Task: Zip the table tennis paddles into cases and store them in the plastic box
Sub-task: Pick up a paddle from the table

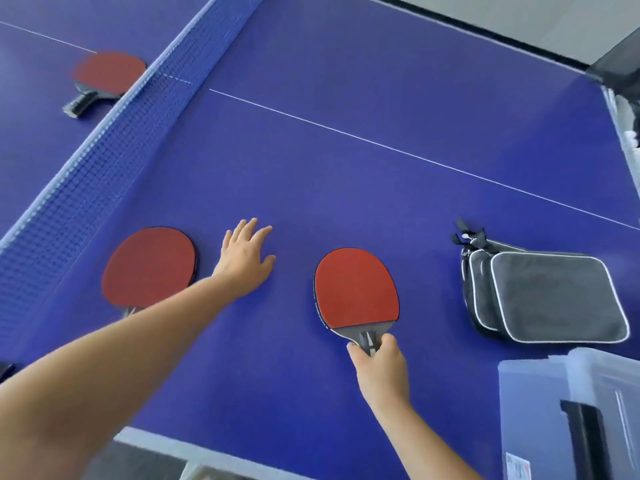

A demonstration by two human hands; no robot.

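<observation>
On the blue table (346, 174), seen from my head camera, my right hand (379, 367) grips the handle of a red paddle (356, 287), fingers and thumb curled round it; the blade lies flat, pointing away from me. My left hand (246, 252) reaches out between the two near paddles, fingers straight and spread, holding nothing; I cannot tell whether the palm touches the surface. Just left of it lies a second paddle (149, 266), its handle hidden under my forearm. A third paddle (107, 76) rests beyond the net (114, 140), well apart from the others. To the right sits a stack of grey cases (550, 296) with white piping, zip pulls at the far end. Near them, at the lower right corner, I see the plastic box (533, 410), clear, with a black latch.
</observation>
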